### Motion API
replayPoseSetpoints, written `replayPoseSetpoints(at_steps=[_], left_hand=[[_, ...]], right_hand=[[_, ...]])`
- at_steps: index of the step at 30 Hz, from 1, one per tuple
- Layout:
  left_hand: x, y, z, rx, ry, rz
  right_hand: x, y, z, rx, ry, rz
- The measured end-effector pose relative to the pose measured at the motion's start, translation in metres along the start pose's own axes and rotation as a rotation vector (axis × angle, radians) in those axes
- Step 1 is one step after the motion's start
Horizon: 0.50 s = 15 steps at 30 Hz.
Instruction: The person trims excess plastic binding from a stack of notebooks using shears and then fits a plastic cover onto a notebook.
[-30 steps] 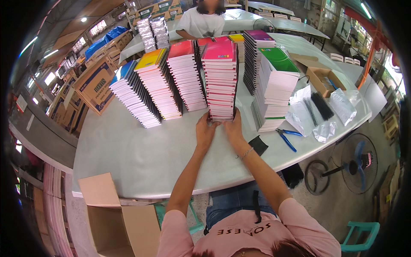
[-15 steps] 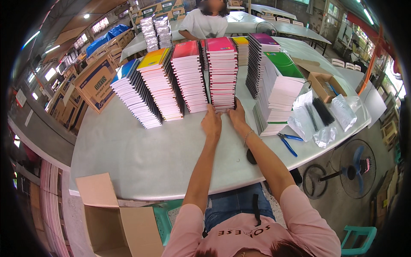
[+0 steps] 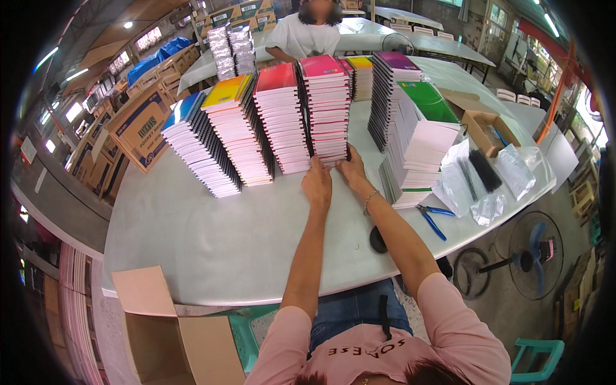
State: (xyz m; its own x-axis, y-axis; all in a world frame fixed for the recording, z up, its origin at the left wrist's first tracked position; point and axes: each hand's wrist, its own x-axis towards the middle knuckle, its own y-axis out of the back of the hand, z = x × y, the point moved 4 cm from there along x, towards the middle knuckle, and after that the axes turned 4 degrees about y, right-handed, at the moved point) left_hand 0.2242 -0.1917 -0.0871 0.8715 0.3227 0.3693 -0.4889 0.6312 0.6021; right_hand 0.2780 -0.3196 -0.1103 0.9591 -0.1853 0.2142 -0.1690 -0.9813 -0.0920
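Both my hands grip the bottom of a tall stack of pink spiral notebooks. My left hand is closed on its near left corner, and my right hand on its right corner; the fingertips are partly hidden. Close against its left side stands a stack of red notebooks. Farther left are stacks of yellow notebooks and blue notebooks. To the right of my hands rises a stack of green-covered notebooks, some set unevenly, with purple notebooks behind.
Blue-handled pliers, black spiral coils, plastic wrap and a small carton lie at the right. An open cardboard box stands by the near left table edge. A person in white is across the table; a fan stands at right.
The pink stack has shifted slightly left, closer to the red stack, with both my hands on its base. More of a pinkish stack behind it now shows on its right.
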Motion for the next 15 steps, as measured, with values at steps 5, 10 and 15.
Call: replayPoseSetpoints(at_steps=[5, 10, 15], left_hand=[[0.0, 0.003, -0.001, 0.053, 0.031, -0.013], [0.0, 0.004, 0.002, 0.087, 0.051, -0.031], [-0.004, 0.0, 0.007, -0.011, 0.001, -0.065]], right_hand=[[-0.003, -0.005, 0.0, -0.067, 0.059, -0.002], [0.009, -0.002, 0.013, -0.069, 0.001, -0.001], [0.002, 0.013, 0.013, -0.008, -0.25, 0.056]])
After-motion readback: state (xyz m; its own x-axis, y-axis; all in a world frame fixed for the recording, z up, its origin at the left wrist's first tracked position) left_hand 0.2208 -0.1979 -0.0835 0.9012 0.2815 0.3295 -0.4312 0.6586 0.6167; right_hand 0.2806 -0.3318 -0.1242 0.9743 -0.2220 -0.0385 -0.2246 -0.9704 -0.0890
